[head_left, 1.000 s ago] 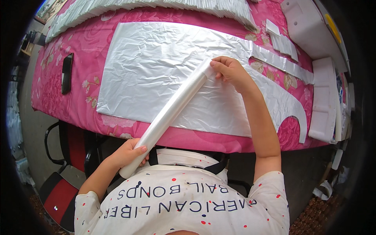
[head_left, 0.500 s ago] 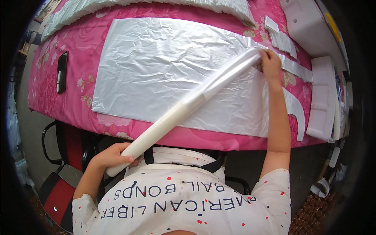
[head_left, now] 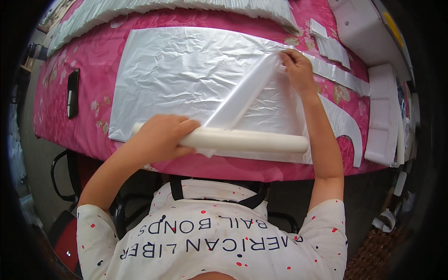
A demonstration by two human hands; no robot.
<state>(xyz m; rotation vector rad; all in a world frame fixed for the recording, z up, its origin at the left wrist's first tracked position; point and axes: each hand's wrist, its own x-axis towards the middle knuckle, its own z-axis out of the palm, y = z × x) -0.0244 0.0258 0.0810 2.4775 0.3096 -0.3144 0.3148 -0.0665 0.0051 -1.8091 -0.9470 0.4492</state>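
Observation:
A stack or sheet of silvery white plastic film (head_left: 158,79) lies spread and wrinkled on the table in front of me. My left hand (head_left: 163,137) is wrapped from above round a white tube (head_left: 256,142), which lies almost level across the film's near part. At the film's far right, my right hand (head_left: 297,70) pinches a gathered edge of plastic. From those fingers a lifted, folded band of film (head_left: 245,95) slants down toward the tube beside my left hand. Whether this band is fixed to the tube cannot be seen.
A pink floral cloth (head_left: 51,119) covers the table. At the left lies a black phone-like object (head_left: 73,93). A long row of folded white plastic (head_left: 186,3) runs along the back. White strips (head_left: 345,79), a curved white piece (head_left: 344,119) and white foam blocks (head_left: 380,116) stand or lie at right.
My left hand has brought the tube up over the film and turned it from a steep slant to nearly level. My right hand has moved left with the pinched plastic.

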